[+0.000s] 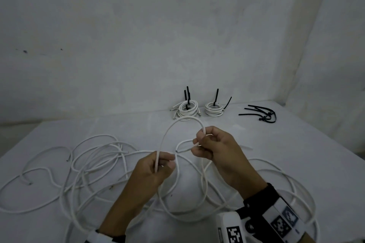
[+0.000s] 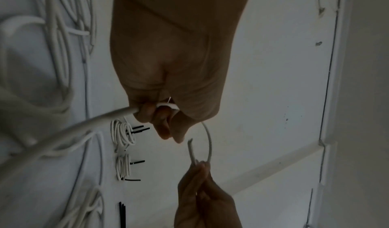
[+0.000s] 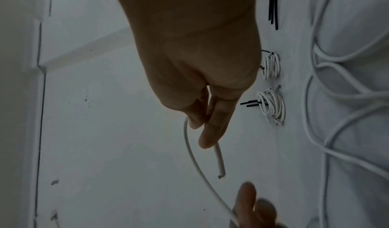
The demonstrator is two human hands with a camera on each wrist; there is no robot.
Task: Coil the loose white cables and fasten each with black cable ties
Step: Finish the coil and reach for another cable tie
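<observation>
Left hand (image 1: 156, 165) pinches white cable (image 1: 177, 122) at frame centre; right hand (image 1: 212, 144) fingers curled, gripping same cable's first loop near its cut end. Loose cables (image 1: 94, 156) sprawl lower frame. Two tied coils (image 1: 187, 108), spare black ties (image 1: 260, 113) upper right, on table (image 1: 296, 144).

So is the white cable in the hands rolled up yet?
Barely: the thin white cable makes one loop between both hands; the rest sprawls on the table.
</observation>
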